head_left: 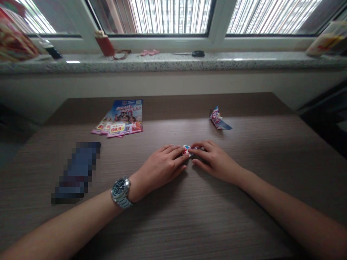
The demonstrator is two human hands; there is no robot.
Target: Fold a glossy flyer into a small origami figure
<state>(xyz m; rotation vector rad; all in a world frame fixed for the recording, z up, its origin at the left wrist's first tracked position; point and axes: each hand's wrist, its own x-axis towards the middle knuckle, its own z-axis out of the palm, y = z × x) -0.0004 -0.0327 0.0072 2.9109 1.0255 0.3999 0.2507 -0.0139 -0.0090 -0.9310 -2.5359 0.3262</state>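
A small piece of folded printed paper (187, 148) lies on the brown table (168, 224) under the fingertips of both hands. My left hand (165, 164), with a metal watch on its wrist, presses on the paper's left part with its fingers close together. My right hand (213, 159) rests its fingertips on the right part, its thumb a little apart below. The fingers cover much of the paper. Beyond my right hand stands a folded paper shape (218, 120) in the same bright print.
Several colourful flyers (126, 117) lie fanned at the back left. A dark, pixelated flat object (77, 171) is left of my watch. On the stone windowsill (151, 65) are a red bottle (105, 45), scissors (197, 53) and pink pieces (149, 52).
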